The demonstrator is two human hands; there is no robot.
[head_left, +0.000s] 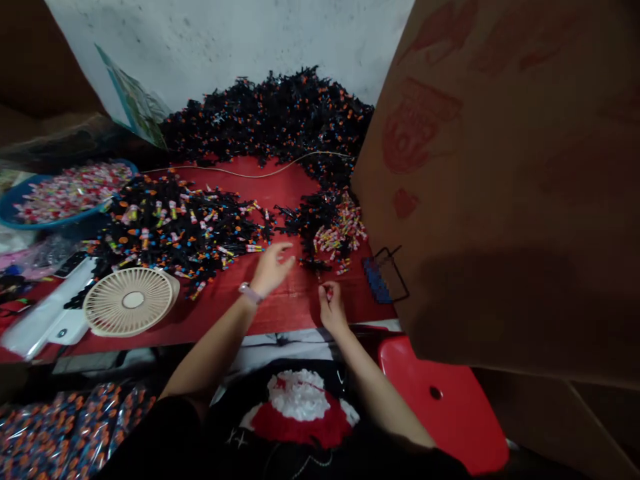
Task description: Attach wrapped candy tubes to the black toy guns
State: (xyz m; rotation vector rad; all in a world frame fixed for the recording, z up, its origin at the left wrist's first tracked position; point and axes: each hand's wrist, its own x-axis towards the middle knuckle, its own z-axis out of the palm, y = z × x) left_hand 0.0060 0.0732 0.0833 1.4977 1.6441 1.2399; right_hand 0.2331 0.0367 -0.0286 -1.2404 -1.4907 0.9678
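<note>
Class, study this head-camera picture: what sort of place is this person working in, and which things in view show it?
Probably a small piecework or packing workshop. A large heap of black and orange small parts spreads over a red tabletop, a blue basin holds pink-and-white pieces, and filled clear plastic bags lie nearby.

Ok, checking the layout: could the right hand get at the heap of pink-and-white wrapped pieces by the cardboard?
Probably yes: the right hand sits just below the heap on the red cloth, with only a few dark strands between them; the wire rack sits aside.

A cream desk fan (129, 301) sits left; a red stool (440, 400) stands beside a cardboard carton (500, 167).
</note>
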